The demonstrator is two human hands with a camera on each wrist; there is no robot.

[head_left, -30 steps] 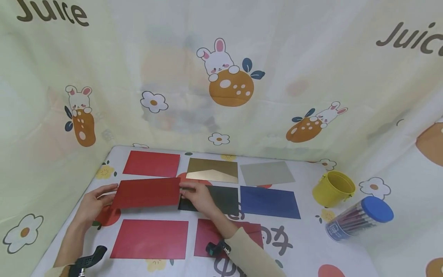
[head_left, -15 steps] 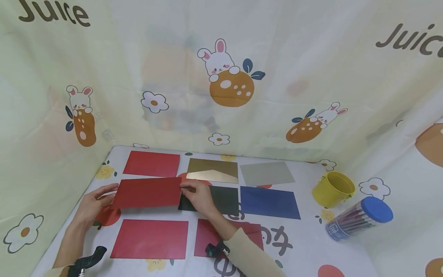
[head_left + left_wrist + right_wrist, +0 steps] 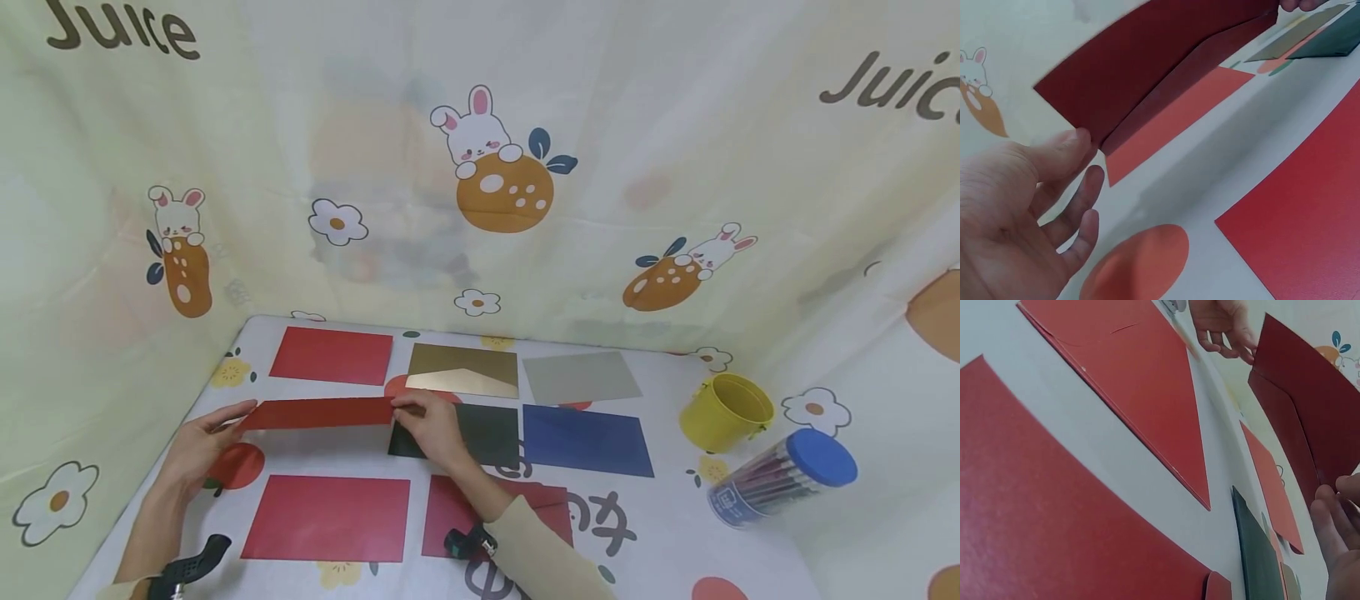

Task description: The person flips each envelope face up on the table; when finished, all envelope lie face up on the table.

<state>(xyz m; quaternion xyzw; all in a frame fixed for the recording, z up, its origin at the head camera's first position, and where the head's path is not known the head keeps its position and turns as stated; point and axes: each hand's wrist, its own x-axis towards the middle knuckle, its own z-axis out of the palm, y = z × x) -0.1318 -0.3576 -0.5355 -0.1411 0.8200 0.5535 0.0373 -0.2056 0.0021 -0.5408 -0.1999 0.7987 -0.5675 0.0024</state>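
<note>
Red envelope's shift: since the earlier frame, the flat rectangular red paper envelope (image 3: 322, 412) has tipped to a narrow strip in the head view; both hands keep nearly the same places.
Left hand: the bare left hand (image 3: 198, 442) pinches the envelope's left short edge between thumb and fingers, its other fingers loosely bent below.
Right hand: the bare right hand (image 3: 435, 429) pinches the right short edge.
Held envelope: between the two hands, raised and tilted, its shadow on the printed white tablecloth (image 3: 675, 542) below; a flap line crosses one face, and both long edges are free of the fingers.
Beyond the hands: a bright red paper envelope (image 3: 330, 356) past the held one; a shiny gold envelope (image 3: 461, 360) ahead of the right hand; a pale grey one (image 3: 581, 377) farther right.
Beside the right hand: a dark green envelope (image 3: 491, 437), partly hidden by it, then a deep blue one (image 3: 588, 440).
Nearer than the hands: a pinkish-red envelope (image 3: 326, 518), with bare cloth between it and the held one; a darker red envelope (image 3: 450, 500) under the right forearm.
Room at the sides: the tablecloth's left edge runs close by the left hand; well right of the right hand stands a yellow bucket (image 3: 701, 417).
</note>
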